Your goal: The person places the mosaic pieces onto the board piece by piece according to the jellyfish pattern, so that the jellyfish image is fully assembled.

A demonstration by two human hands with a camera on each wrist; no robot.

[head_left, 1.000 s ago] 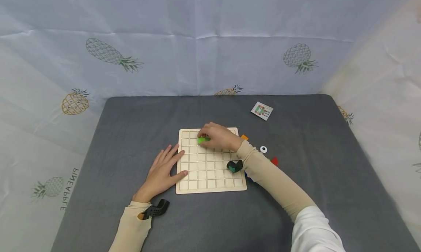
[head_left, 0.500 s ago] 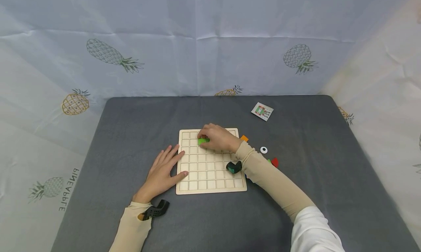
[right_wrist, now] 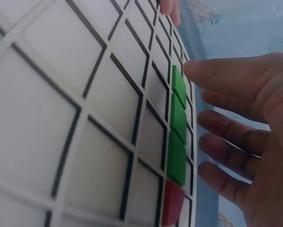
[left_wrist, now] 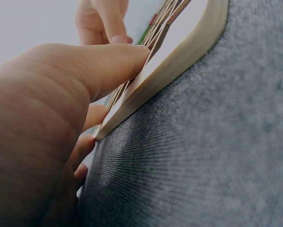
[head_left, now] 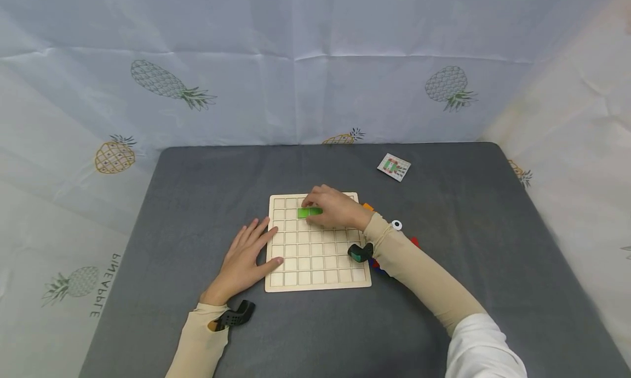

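Observation:
A light wooden grid board (head_left: 297, 264) lies on the grey table. My left hand (head_left: 245, 260) rests along its left edge, fingers spread, with the thumb over the rim in the left wrist view. Above the board's upper part is my right hand (head_left: 336, 208), fingers loosely bent and holding nothing. Just below its fingertips, green square tiles (head_left: 303, 213) sit in the grid. The right wrist view shows three green tiles (right_wrist: 177, 118) in a row, then a red piece (right_wrist: 173, 203) with a rounded edge. From the head, my right hand hides part of this row.
To the board's right lie an orange piece (head_left: 368, 207), a white ring with a dark centre (head_left: 396, 224), and red (head_left: 414, 241) and blue pieces partly behind my right forearm. A small patterned card (head_left: 394, 167) lies at the back right. A pineapple-print cloth hangs behind the table.
My right hand has let go of a green tile, its fingers parting, and has shifted slightly right. More of the second green tile shows. My left hand stays in place.

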